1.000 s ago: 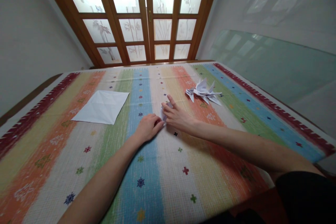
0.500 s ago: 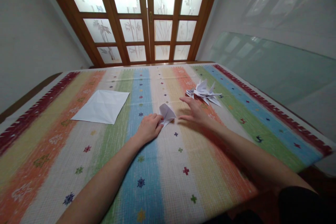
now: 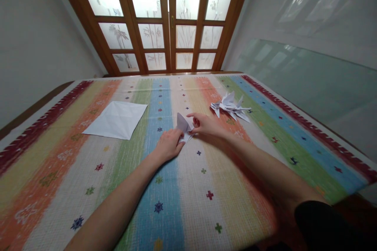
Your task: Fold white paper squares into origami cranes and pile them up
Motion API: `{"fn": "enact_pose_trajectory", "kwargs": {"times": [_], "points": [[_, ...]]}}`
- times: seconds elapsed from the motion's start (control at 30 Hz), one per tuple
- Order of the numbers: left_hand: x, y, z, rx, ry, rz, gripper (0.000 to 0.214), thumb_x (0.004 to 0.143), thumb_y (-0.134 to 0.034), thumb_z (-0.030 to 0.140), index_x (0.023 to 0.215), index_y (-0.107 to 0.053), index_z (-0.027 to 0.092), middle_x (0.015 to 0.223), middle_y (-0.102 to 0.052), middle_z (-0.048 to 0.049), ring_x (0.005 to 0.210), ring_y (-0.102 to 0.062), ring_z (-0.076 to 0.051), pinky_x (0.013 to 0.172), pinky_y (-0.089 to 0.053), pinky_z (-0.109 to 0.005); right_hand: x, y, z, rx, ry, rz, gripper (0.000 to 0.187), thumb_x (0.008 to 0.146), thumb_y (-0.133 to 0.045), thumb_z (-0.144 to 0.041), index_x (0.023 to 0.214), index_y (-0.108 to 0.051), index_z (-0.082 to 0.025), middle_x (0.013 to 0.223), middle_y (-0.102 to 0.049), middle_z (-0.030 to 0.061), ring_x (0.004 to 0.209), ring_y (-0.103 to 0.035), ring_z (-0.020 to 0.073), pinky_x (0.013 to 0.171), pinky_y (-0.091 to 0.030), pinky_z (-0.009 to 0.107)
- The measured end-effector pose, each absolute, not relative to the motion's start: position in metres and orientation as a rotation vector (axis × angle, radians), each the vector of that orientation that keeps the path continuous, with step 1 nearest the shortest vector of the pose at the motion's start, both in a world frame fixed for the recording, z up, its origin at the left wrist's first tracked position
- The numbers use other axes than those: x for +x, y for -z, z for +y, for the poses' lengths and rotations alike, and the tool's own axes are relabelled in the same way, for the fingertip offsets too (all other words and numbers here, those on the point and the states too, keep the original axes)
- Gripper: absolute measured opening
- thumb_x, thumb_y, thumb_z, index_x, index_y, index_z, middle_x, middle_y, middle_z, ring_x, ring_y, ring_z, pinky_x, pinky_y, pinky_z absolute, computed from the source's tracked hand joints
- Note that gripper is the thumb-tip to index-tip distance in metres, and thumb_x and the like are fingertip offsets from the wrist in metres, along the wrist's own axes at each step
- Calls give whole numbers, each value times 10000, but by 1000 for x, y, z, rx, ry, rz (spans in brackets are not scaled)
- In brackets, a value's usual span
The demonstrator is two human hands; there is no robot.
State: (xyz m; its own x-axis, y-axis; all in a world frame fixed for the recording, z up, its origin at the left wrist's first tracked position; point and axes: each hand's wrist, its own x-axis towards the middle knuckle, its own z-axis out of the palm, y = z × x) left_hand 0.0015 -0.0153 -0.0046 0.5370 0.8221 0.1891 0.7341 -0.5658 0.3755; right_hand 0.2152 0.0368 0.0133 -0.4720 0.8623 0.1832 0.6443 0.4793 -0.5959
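A small piece of folded white paper (image 3: 183,124) rests on the striped tablecloth, with one flap standing up. My left hand (image 3: 169,144) grips its near left side, thumb and fingers closed on the edge. From the right, my right hand (image 3: 203,124) pinches the paper's right side between thumb and forefinger. Part of the paper is hidden behind the fingers. Beyond my right hand lies a cluster of folded white paper cranes (image 3: 230,106).
A flat, creased white sheet (image 3: 116,119) lies to the left on the tablecloth (image 3: 159,172). Wooden doors with frosted panes (image 3: 171,43) stand behind the table's far edge. A glass panel (image 3: 297,70) leans along the right wall.
My right hand has moved left onto the folded paper and closed from spread fingers to a pinch. A paper flap now stands up. My left hand keeps its hold.
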Motion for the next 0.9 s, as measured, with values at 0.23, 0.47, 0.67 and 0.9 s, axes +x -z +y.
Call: {"fn": "enact_pose_trajectory", "kwargs": {"times": [0.23, 0.47, 0.67, 0.9], "points": [[1, 3, -17, 2626, -459, 1242, 287, 894, -516, 256, 1161, -612, 217, 1033, -626, -99, 964, -586, -274, 822, -458, -417, 204, -13, 30, -1478, -553, -2184, 580, 705, -704, -132, 1262, -543, -133, 757, -610, 0, 669, -563, 146, 606, -405, 248], [2, 2, -20, 2667, -439, 1254, 296, 912, -492, 259, 1165, -646, 243, 1026, -614, -95, 955, -579, -259, 831, -456, -409, 200, 0, 27, -1306, -320, -2139, 271, 780, -681, -169, 1049, -659, -165, 845, -629, 30, 732, -574, 151, 681, -435, 270], [-4, 7, -15, 2488, -696, 1446, 133, 838, -596, 276, 927, -611, 179, 870, -635, -74, 862, -592, -246, 794, -467, -387, 202, 13, 16, -1146, 87, -2325, 186, 840, -574, -70, 927, -690, -186, 912, -672, 75, 840, -590, 185, 716, -436, 283], [-14, 8, -9, 2643, -748, 1217, 391, 826, -523, 117, 1203, -571, 210, 1355, -562, -98, 1241, -509, -256, 1017, -415, -445, 204, 6, -1, -983, 309, -2676, 148, 930, -532, -147, 978, -672, -146, 896, -694, 90, 803, -618, 190, 709, -452, 299]]}}
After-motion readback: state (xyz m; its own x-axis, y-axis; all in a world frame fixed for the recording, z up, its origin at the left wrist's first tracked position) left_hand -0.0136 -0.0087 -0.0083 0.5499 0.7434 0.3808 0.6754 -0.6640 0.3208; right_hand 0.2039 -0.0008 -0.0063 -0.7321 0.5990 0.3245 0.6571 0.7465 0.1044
